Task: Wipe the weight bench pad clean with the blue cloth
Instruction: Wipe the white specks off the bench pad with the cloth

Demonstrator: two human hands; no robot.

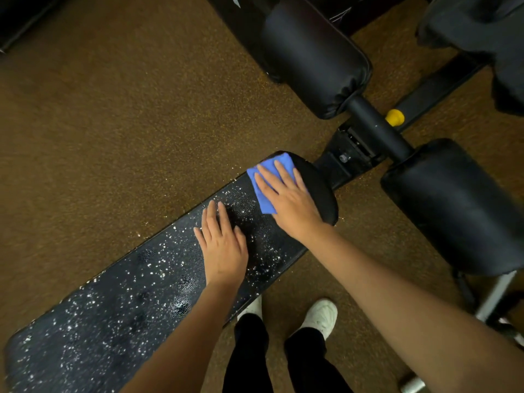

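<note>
A long black bench pad runs from the lower left up to the middle of the view, speckled all over with white crumbs and wet spots. A folded blue cloth lies on the pad's far rounded end. My right hand presses flat on the cloth with straight fingers. My left hand rests flat on the pad just beside it, fingers straight, holding nothing.
Two black padded rollers flank a black bar with a yellow knob beyond the pad's end. Brown speckled floor surrounds the bench. My white shoes stand beside the pad's near edge.
</note>
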